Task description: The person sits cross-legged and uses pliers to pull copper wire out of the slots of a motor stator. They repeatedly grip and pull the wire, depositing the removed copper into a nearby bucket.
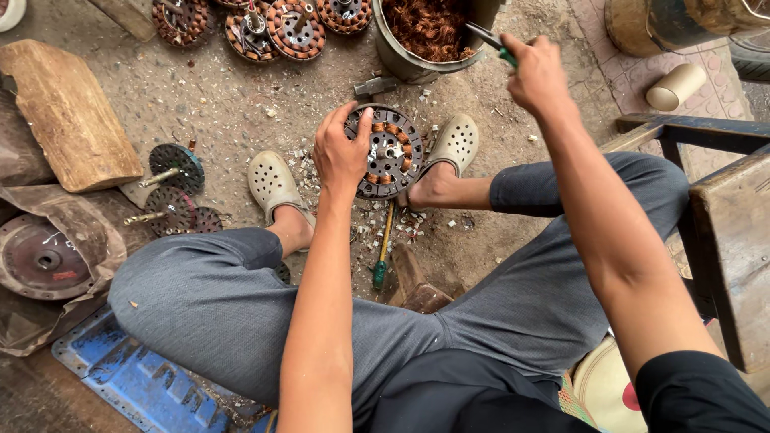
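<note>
My left hand (340,152) grips the left rim of a round motor stator (389,152) with copper windings, standing on the dirt floor between my two feet in pale clogs. My right hand (536,74) is raised at the upper right, holding green-handled pliers (491,42) whose jaws reach over the rim of a grey bucket (401,60) full of copper wire (429,28). A screwdriver with a yellow shaft and green handle (382,250) lies on the ground below the stator, among bits of scrap.
More stators (293,28) lie at the top. Rotor parts with shafts (172,188) and a rusty round cover (40,261) sit left, beside a wood slab (68,112). A hammer head (375,85) lies by the bucket. A wooden bench (726,216) stands right; a blue plastic panel (136,381) lies lower left.
</note>
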